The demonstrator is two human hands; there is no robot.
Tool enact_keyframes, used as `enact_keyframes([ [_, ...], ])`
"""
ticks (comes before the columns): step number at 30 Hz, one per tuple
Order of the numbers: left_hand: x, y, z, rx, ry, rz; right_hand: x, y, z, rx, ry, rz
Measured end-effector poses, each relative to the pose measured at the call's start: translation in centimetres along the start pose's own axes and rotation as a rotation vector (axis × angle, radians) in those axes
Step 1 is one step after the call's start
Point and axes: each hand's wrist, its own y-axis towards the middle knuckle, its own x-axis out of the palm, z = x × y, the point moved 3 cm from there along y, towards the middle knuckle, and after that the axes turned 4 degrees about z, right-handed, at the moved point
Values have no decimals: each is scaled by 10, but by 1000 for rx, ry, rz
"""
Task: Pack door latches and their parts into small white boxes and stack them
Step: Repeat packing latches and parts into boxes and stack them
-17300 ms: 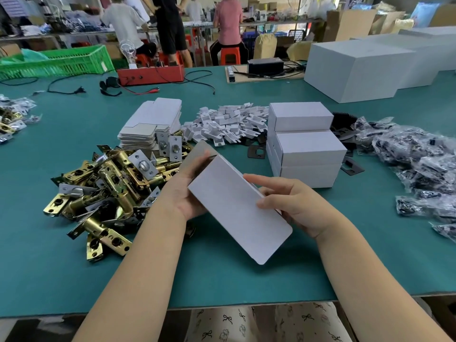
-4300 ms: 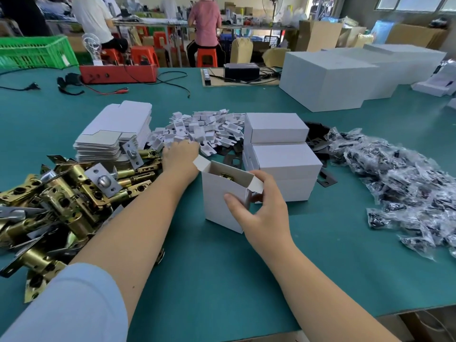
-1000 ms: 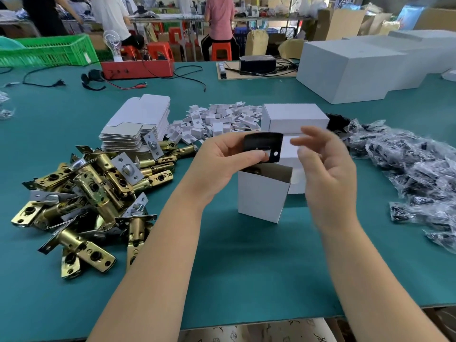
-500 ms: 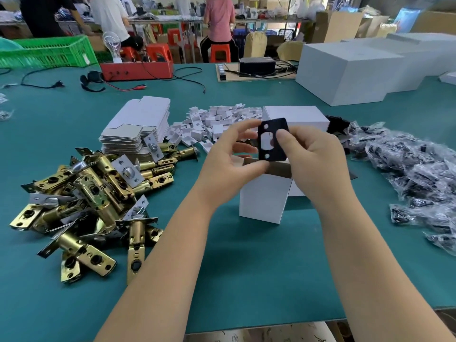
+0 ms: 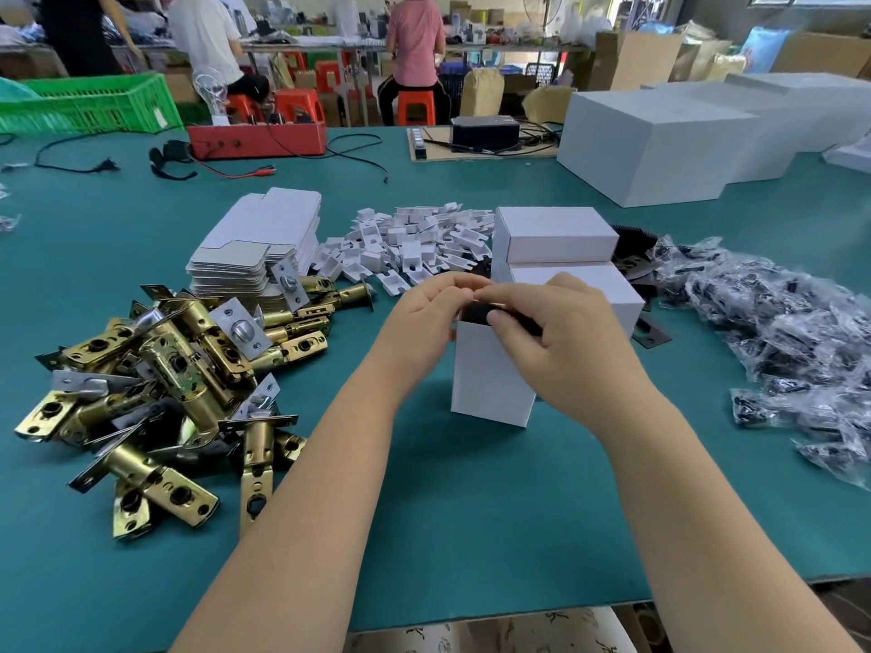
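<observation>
Fingers of both hands meet over the open top of a small white box [image 5: 490,374] that stands upright on the green surface [image 5: 471,511]. The right hand [image 5: 561,346] has its grip curled round a black plate [image 5: 476,312], thumb on the near face, holding it at the mouth of the box; the left hand [image 5: 424,327] pinches the same plate from the other side, fingertips touching those of the right. How far the plate sits inside the box cannot be told, as the hands hide most of it. Just behind the hands stands a stack of closed white boxes [image 5: 556,238], one on top of the other. Beside the stack to the right lie more black plates [image 5: 653,329], and past them a wide heap of small clear bags of black parts [image 5: 792,332]. To the left of the stack is a pile of small white card inserts [image 5: 414,247], then a pile of flat unfolded box blanks [image 5: 254,247]. Nearer on the left lies a heap of brass-coloured door latches [image 5: 179,369], some with silver faceplates. Farther back on the surface are large white cartons [image 5: 655,139], a red box with cables [image 5: 257,139] and a green crate [image 5: 89,103]. People [image 5: 417,44] sit on orange stools at benches beyond.
</observation>
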Motion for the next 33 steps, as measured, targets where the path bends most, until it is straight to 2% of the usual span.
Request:
enact_keyframes([
  [4, 0, 0, -2, -8, 39, 11, 0, -3, 5, 9, 55, 43],
  [9, -1, -1, -3, -4, 27, -13, -16, -13, 23, 94, 252, 423],
  [12, -1, -3, -4, -3, 35, -58, -30, -14, 59, 274, 320, 635],
  [14, -2, -4, -5, -7, 32, -69, -39, -10, 92, 467, 315, 705],
  [15, -2, -4, -5, -10, 30, -71, -41, -8, 111, 559, 237, 661],
  [16, -1, -4, -5, -14, 27, -69, -40, -6, 130, 633, 112, 548],
  [19, 1, -4, -6, -25, 21, -71, -21, -11, 175, 779, -261, 65],
  [21, 1, -4, -6, -32, 13, -79, -8, -17, 182, 826, -446, -128],
  [24, 0, -5, -6, -42, 2, -94, -1, -17, 182, 841, -529, -124],
  [33, 0, -6, -6, -39, -19, -108, -5, -17, 190, 854, -496, -16],
])
